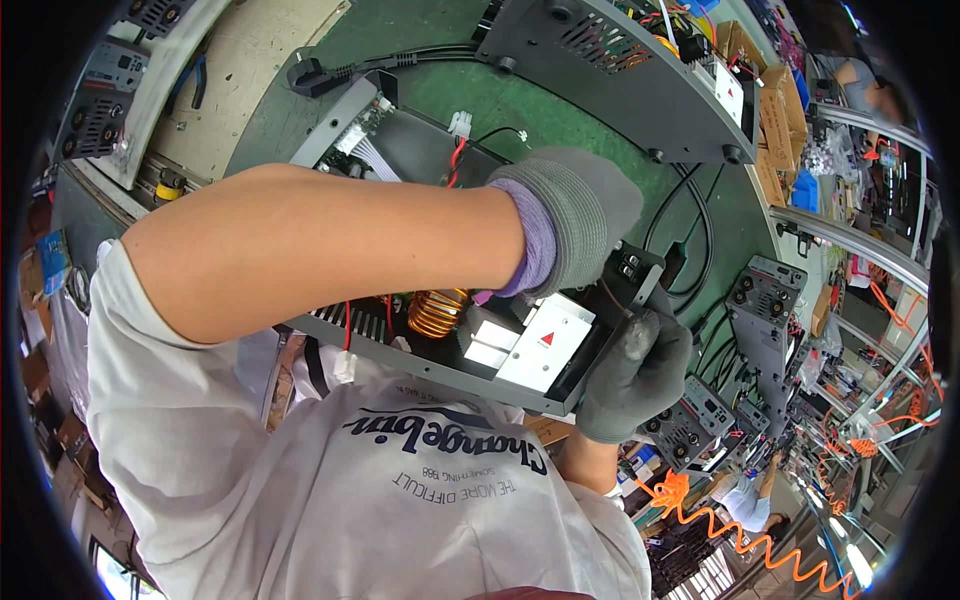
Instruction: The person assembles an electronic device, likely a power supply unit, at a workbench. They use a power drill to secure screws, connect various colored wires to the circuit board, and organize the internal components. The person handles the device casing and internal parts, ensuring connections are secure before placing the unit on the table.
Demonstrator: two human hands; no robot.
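Observation:
An opened dark metal device housing (430,372) lies in front of my body. Inside it are a copper coil (438,313), a white plate with a red triangle (552,342) and loose red wires. My left forearm crosses over the housing from the left. In a grey glove, my left hand (590,200) is above its far right part; the fingers are hidden behind the hand. My right hand (640,372), also gloved, is closed round the right end of the housing, with its thumb side near a small black socket panel (630,265).
Beyond stands a second dark housing (600,90) on the green tabletop (440,95). A black mains plug (308,76) and cable lie beside it. More finished-looking devices (768,300) line the right side, by an orange coiled air hose (740,530). Pliers (199,82) lie at far left.

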